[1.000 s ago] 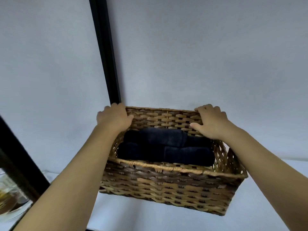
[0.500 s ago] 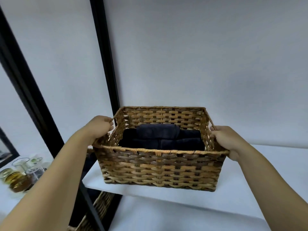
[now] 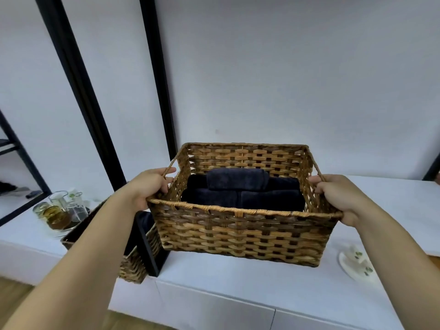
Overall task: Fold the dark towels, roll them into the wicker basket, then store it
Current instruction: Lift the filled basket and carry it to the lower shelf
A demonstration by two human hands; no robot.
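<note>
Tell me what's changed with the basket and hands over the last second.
The wicker basket has come down from overhead toward the white shelf. The left hand and right hand shifted from the far rim to the side handles, which they now grip. The dark towels stayed rolled inside.

No text, label, brand, number or sign can be read anywhere in view. The small white item point(image 3: 356, 264) lying to the right of the brown woven wicker basket point(image 3: 242, 231) bears green leaf-like motifs only, with no lettering that can be made out.
</note>
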